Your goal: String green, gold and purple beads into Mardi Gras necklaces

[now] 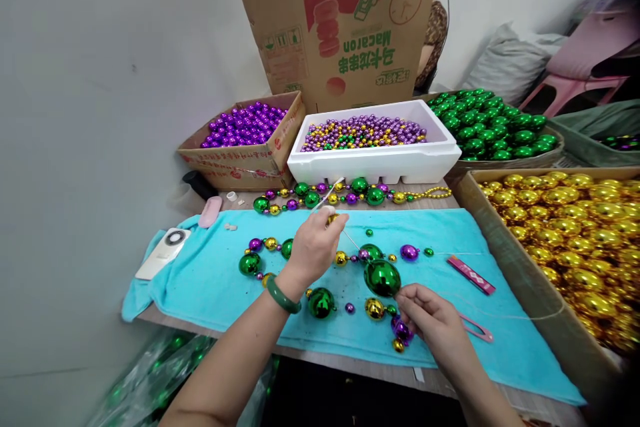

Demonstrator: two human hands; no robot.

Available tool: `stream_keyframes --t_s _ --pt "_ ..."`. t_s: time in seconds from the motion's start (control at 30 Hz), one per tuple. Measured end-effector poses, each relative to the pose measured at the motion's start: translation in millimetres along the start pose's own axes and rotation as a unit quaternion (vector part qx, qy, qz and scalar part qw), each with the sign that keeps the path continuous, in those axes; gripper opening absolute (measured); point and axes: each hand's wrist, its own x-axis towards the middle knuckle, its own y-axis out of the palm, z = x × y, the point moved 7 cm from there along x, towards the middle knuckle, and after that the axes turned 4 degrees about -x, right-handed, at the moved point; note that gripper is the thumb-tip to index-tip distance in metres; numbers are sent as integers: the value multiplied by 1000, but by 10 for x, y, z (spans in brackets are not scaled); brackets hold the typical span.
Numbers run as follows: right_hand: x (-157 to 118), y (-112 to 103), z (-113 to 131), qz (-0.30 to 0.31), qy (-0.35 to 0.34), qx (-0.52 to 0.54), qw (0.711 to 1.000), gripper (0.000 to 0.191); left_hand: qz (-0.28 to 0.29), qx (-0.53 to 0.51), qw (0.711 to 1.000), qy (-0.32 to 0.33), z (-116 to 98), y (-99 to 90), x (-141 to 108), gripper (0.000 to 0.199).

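- Two bare hands worked over a turquoise cloth (200,273) spread on a desk (447,203).
- The right fingers (417,295) were drawn in narrow, seemingly pinching the lower right end of a large, shiny green bead (383,278), which sat just beyond their tips.
- The left fingers (338,224) were closed on a thin white rod (330,192); a fine shaft (351,238) ran from them towards the smaller beads beside the large one. Whether the two were one piece could not be told.
- The bead looked light and stiff, probably hollow plastic, its polished skin slippery and likely to scratch or dent if squeezed hard. A gentle pinch at its ends, or around its widest part, would have suited it best.
- Left of the left fingers curved a bead strand (251,263) in green, purple and gold; its loose links would have swung limply if lifted by one end.
- Near the right fingers, on their left, lay a gold bead (375,309); farther right were a pink packet (471,275) and a pink clip-like tool (489,336).
- Beyond both hands stood a white foam box (375,168) of small mixed beads, and to the far right, a carton (530,280) of gold ones.
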Motion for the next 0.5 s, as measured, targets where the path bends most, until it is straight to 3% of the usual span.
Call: stream_keyframes --t_s 0.23,0.5 --pt "26 -16 -116 0 19 12 1000 32 -31 83 993 75 -184 38 -79 31" --pt "-21 -2 48 1 24 6 1000 33 -11 51 998 37 -113 84 -113 34"
